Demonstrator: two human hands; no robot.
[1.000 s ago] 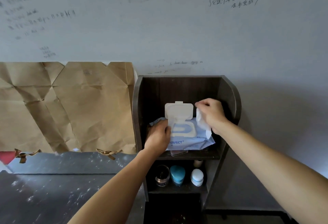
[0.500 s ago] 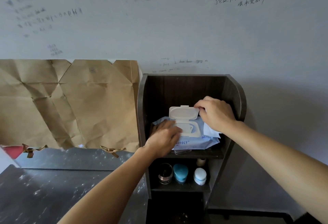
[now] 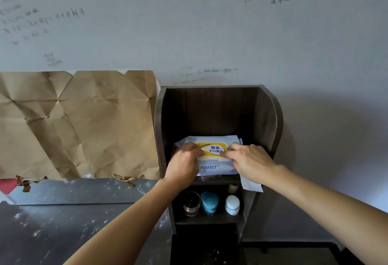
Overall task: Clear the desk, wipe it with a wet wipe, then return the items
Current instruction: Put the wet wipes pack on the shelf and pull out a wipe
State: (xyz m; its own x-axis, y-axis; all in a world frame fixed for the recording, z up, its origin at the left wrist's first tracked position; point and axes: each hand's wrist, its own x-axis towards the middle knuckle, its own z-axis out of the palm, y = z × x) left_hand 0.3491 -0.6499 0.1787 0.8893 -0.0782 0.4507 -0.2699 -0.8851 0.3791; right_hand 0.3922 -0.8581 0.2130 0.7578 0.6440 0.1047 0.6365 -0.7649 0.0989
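The wipes pack [image 3: 210, 168] is lying in the shelf unit's [image 3: 270, 117] upper compartment, with three jars [image 3: 209, 201] sitting below. The left hand [image 3: 184, 164] is pressing its closed lid [image 3: 212, 149], gripping nothing. The right hand [image 3: 252, 162] is pressing too, clutching a wet wipe [image 3: 251, 186].

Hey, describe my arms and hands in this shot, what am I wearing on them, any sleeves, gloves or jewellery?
Both forearms are bare to the frame edge, with no sleeves showing. The left hand and right hand wear no gloves, and neither wrist carries a watch or band. No rings show either.
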